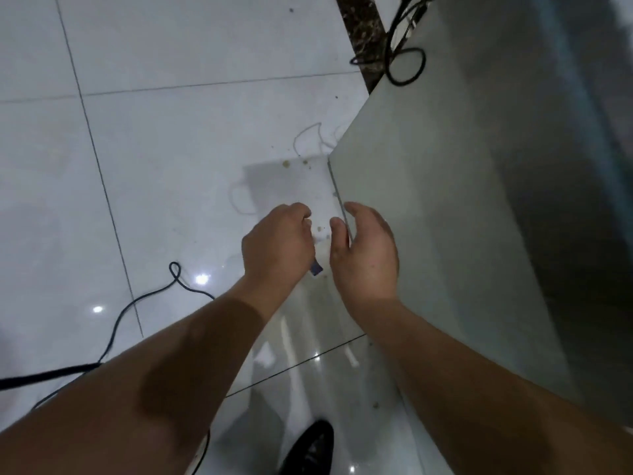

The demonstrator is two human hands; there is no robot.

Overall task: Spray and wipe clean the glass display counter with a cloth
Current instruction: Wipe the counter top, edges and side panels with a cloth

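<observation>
Straight below, the left hand [277,241] is curled, with a small dark-blue piece [317,269] showing under it; I cannot tell whether it grips that. The right hand [366,252] is relaxed, fingers loosely bent, just beside the near corner edge of the glass display counter [445,207]. A black cable [118,318] trails across the tiled floor [171,132].

- Floor [171,149]: glossy white tiles, thin dark grout lines, a few brownish specks.
- Counter [428,200]: pale grey-green, plain.
- Strip [359,36] up top: dark brown, marbled.
- Cable [120,313] and looped wires [407,66]: black.
- Shoe [310,447]: shiny black.
- Small scrap [317,269]: dark blue, possibly a label, too blurred to tell.
</observation>
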